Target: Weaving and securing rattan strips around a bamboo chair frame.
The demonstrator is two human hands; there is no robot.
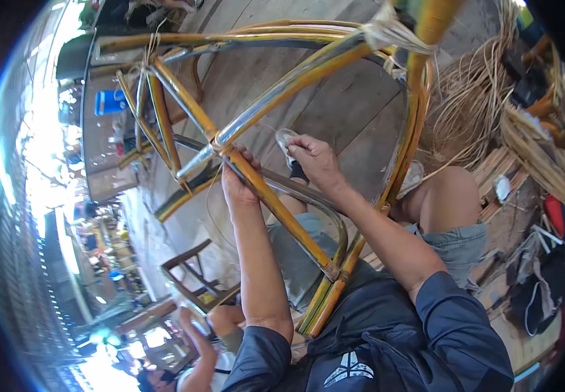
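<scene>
A chair-like frame of bent yellow-and-dark rattan poles [295,81] stands across my lap. Where its poles cross, a wrapped binding [219,147] circles the joint. Just below that joint, my left hand [240,183] is closed around a pole, its fingers partly hidden behind it. My right hand [315,160] is pinched shut to the right of the joint, inside the frame. A thin rattan strand [264,126] runs from near the joint toward its fingertips; the pinch itself is hard to make out. Another strand [209,202] hangs in a loose loop beside my left forearm.
Loose rattan strands [465,91] lie heaped at the right, near a coiled bundle [537,153]. A small wooden frame [201,277] stands at lower left, close to another person [201,353]. A blue container [109,102] sits at far left. My bare knee [449,196] is beside the frame.
</scene>
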